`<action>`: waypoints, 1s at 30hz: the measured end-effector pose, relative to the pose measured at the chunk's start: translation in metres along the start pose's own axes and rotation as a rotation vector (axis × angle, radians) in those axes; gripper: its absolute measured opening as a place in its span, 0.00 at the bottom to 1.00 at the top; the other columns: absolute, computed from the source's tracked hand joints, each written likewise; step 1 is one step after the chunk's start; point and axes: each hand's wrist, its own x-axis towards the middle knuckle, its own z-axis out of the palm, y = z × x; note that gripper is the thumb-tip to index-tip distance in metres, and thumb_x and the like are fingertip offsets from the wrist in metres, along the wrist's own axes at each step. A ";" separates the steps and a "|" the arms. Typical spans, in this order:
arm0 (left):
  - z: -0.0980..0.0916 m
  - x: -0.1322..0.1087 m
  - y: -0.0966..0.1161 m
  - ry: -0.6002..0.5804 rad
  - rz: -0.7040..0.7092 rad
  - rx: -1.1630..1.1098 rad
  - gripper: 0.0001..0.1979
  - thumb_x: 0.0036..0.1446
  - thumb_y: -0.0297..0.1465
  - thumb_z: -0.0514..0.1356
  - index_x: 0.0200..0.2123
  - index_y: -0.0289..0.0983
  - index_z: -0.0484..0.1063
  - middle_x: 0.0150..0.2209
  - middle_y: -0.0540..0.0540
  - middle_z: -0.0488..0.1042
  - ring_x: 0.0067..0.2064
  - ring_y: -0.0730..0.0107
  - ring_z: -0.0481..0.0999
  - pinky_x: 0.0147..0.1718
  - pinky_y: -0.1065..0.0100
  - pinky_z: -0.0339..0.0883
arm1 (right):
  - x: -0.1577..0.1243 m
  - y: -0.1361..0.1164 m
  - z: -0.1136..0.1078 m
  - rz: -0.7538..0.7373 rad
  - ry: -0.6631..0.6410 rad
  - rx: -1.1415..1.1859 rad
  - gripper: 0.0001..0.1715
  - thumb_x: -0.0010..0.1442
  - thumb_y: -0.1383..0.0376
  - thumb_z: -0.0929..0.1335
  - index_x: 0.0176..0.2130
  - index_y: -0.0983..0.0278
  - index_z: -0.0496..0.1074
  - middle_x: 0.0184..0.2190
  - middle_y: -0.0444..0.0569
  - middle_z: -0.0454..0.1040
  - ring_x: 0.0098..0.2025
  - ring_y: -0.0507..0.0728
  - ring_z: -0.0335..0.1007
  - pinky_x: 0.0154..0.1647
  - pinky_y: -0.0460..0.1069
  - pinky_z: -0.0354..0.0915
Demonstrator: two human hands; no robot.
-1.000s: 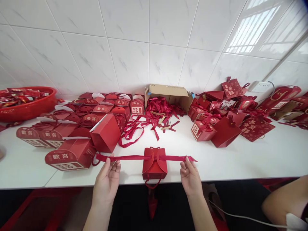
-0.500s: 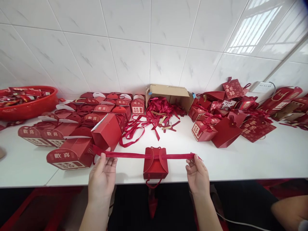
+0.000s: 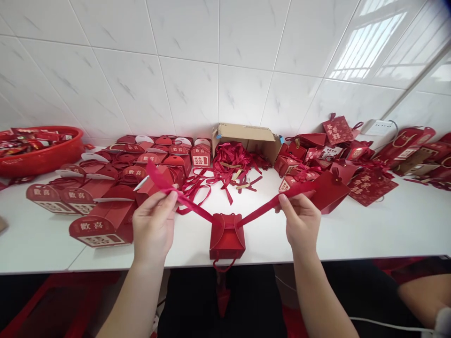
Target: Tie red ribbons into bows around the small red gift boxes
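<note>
A small red box (image 3: 227,245) rests on the white table near its front edge, its curved flaps closed on top and a cord loop hanging at the front. A dark red ribbon (image 3: 259,211) passes across the top of the box, both ends raised in a V. My left hand (image 3: 155,225) pinches the ribbon's left part between thumb and fingers, up and left of the box. On the other side, my right hand (image 3: 299,218) grips the right part, its free end extending past the fingers.
Rows of red boxes (image 3: 100,227) stand at left beside a red basin (image 3: 42,155) of packets. Behind are loose ribbons (image 3: 230,157) and a cardboard box (image 3: 246,132). More red boxes (image 3: 327,188) lie at right. Another person's arm (image 3: 423,293) shows at lower right.
Both my hands have risen with the ribbon, which was stretched flat and now slants upward on each side of the box. My fingers now point more inward.
</note>
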 end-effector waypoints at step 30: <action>0.058 -0.018 0.000 -0.350 -0.155 0.025 0.11 0.43 0.33 0.71 0.31 0.36 0.78 0.29 0.46 0.80 0.34 0.66 0.79 0.43 0.63 0.70 | 0.009 -0.046 0.047 -0.229 -0.346 -0.057 0.13 0.60 0.59 0.67 0.27 0.63 0.70 0.29 0.45 0.64 0.32 0.51 0.62 0.29 0.46 0.60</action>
